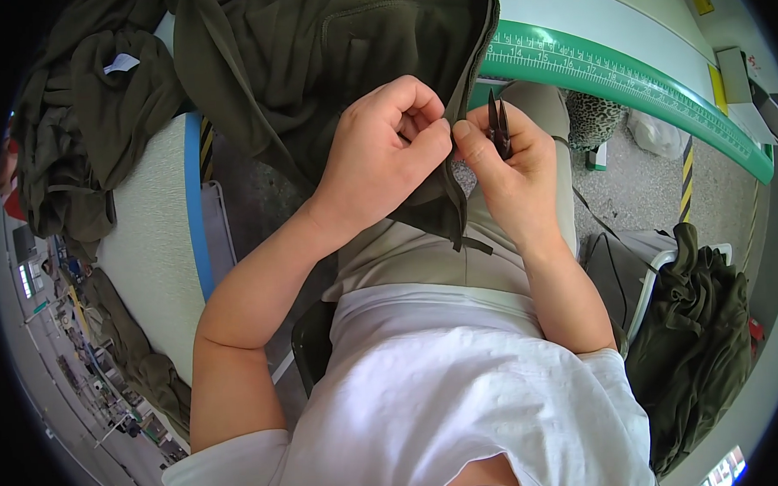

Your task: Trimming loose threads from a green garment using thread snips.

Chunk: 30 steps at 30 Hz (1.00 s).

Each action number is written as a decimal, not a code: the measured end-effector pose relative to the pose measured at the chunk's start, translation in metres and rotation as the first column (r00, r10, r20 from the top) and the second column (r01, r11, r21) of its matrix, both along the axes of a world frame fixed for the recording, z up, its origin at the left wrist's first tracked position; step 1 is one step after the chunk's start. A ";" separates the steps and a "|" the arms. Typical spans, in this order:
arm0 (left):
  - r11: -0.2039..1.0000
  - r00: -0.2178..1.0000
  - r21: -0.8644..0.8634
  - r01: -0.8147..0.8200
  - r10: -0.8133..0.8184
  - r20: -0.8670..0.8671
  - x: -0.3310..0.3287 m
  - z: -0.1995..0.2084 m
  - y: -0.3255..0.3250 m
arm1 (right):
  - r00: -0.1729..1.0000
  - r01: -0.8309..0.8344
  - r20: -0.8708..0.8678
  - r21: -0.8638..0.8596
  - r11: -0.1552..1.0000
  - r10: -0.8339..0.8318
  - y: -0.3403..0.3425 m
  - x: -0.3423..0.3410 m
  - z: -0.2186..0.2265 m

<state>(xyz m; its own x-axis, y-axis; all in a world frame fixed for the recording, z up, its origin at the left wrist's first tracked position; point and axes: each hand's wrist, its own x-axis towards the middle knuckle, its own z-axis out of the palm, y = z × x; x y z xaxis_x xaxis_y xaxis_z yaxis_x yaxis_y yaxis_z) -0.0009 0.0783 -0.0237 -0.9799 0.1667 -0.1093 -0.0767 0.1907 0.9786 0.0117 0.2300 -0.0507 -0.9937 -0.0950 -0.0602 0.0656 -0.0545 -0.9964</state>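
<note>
A dark olive fleece garment [286, 65] drapes from the table toward my lap, with a stitched pocket outline showing on it. My left hand [381, 152] is closed, its thumb and forefinger pinching the garment's bound edge. Right beside it, my right hand [520, 172] holds a pair of dark thread snips [499, 130] against its fingers, blades pointing away from me. The right thumb and fingertip also meet at the same garment edge, close to the left fingertips. Whether a thread lies between them is too small to tell.
A green table edge with a ruler scale [607, 70] curves across the right. More olive garments [97, 125] are heaped at the left, by a pale table [146, 245] with a blue edge. At lower right, olive garments [697, 334] hang over a white-rimmed bin [652, 292].
</note>
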 end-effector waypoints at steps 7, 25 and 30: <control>0.997 0.987 -0.064 -0.034 0.024 -0.159 0.005 -0.003 0.002 | 0.999 -0.004 -0.048 0.163 0.987 0.012 0.003 0.003 0.005; 0.971 0.991 0.211 -0.114 0.097 0.090 0.009 -0.004 0.008 | 0.953 -0.069 0.221 -0.506 0.860 0.207 0.020 0.030 0.026; 0.980 0.994 0.171 -0.102 0.094 0.057 0.009 -0.005 0.008 | 0.831 -0.024 0.402 -0.665 0.747 0.384 0.022 0.034 0.022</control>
